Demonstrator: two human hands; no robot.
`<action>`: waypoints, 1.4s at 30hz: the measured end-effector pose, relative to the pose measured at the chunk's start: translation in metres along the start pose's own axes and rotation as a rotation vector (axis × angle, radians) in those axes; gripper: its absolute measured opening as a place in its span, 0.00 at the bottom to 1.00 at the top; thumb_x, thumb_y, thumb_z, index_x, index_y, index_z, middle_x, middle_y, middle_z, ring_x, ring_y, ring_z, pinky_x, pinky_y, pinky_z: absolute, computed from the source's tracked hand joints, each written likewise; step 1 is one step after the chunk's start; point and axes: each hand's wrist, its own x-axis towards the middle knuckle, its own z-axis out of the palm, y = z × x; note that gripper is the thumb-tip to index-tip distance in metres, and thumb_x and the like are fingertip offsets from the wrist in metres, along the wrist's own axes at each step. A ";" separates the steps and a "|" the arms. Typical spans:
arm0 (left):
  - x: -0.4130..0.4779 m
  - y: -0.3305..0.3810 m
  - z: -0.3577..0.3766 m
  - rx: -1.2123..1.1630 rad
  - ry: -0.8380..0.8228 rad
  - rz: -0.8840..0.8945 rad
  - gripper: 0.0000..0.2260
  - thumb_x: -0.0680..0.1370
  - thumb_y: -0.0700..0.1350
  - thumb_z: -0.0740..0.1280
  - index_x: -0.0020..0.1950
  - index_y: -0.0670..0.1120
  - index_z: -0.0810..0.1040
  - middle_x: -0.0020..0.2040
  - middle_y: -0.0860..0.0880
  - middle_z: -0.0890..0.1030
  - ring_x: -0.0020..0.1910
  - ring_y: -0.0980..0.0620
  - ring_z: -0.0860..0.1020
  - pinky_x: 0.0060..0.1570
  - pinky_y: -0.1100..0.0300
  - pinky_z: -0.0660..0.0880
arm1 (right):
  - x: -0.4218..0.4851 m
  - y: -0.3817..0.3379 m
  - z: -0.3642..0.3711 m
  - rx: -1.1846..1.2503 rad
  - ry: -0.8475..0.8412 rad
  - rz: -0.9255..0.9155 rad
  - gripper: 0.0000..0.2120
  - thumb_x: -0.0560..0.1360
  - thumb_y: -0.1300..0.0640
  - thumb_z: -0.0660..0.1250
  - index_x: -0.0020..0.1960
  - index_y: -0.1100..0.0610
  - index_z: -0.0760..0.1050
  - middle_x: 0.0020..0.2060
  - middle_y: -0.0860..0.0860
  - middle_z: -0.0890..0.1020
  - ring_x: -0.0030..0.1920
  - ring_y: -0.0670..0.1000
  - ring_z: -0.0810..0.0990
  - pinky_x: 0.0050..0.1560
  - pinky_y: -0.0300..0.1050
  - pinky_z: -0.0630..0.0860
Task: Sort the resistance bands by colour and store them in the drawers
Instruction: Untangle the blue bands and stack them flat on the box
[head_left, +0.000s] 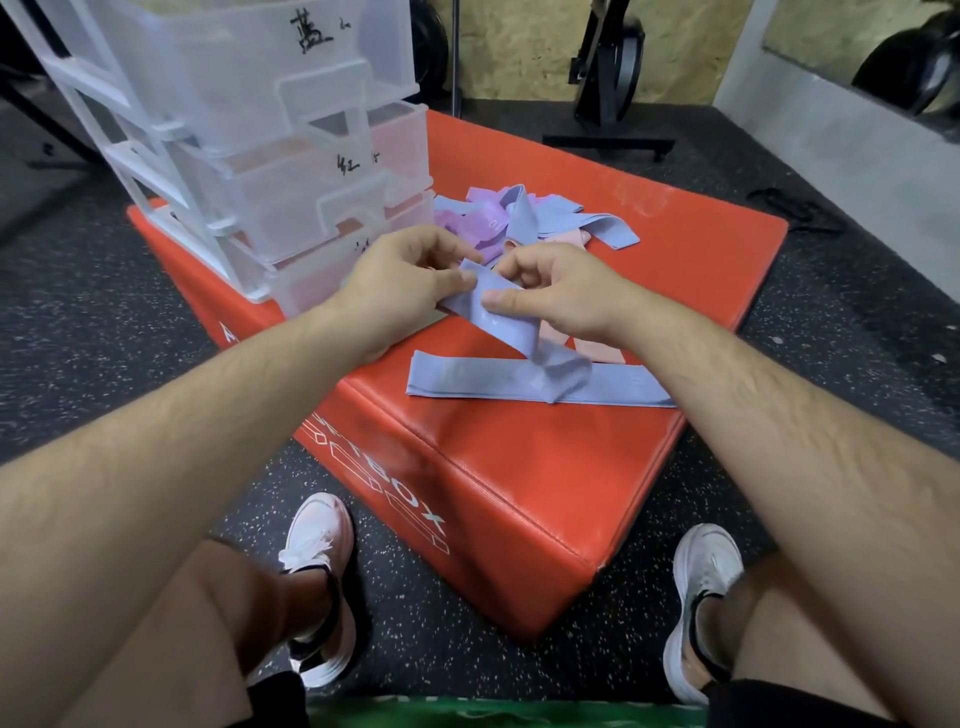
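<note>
Periwinkle-blue flat fabric resistance band (506, 317) is what both hands have got, held up just above the top of the box. The left hand (400, 283) pinches its upper end between thumb and fingers. The right hand (563, 293) has the thumb pressed on top with the fingers curled round it. The band's lower end droops down onto a second blue band (457, 382) lying flat near the front edge.

A pale pink band (600, 351) sticks out from under the right wrist. Just behind the hands sits a jumbled heap of purple, blue and pink bands (524, 221).

It's all on a red padded vinyl plyo box (519, 493). On its left part stands a clear plastic three-drawer unit (270, 150) with handwritten black labels. Under the box is black speckled rubber flooring (130, 291), with two white trainers (319, 571) planted on it.
</note>
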 end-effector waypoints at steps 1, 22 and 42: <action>0.000 -0.002 -0.001 -0.013 0.010 -0.010 0.10 0.74 0.39 0.72 0.41 0.55 0.83 0.40 0.48 0.79 0.39 0.52 0.75 0.46 0.53 0.75 | -0.001 0.001 -0.002 -0.038 -0.028 0.037 0.22 0.67 0.37 0.75 0.48 0.54 0.82 0.39 0.52 0.76 0.40 0.49 0.72 0.45 0.49 0.69; -0.016 -0.048 0.006 0.192 0.064 -0.098 0.10 0.76 0.34 0.67 0.45 0.50 0.74 0.35 0.46 0.72 0.32 0.51 0.71 0.30 0.65 0.70 | -0.090 0.056 -0.095 -0.024 -0.091 0.547 0.18 0.73 0.62 0.75 0.61 0.52 0.78 0.46 0.52 0.84 0.38 0.47 0.82 0.46 0.47 0.75; -0.016 -0.079 0.008 0.773 0.032 0.024 0.05 0.77 0.38 0.66 0.50 0.44 0.80 0.43 0.49 0.77 0.43 0.50 0.73 0.42 0.61 0.65 | -0.093 0.090 -0.068 -0.314 0.095 0.541 0.06 0.75 0.62 0.73 0.50 0.57 0.78 0.38 0.53 0.81 0.32 0.50 0.79 0.34 0.41 0.76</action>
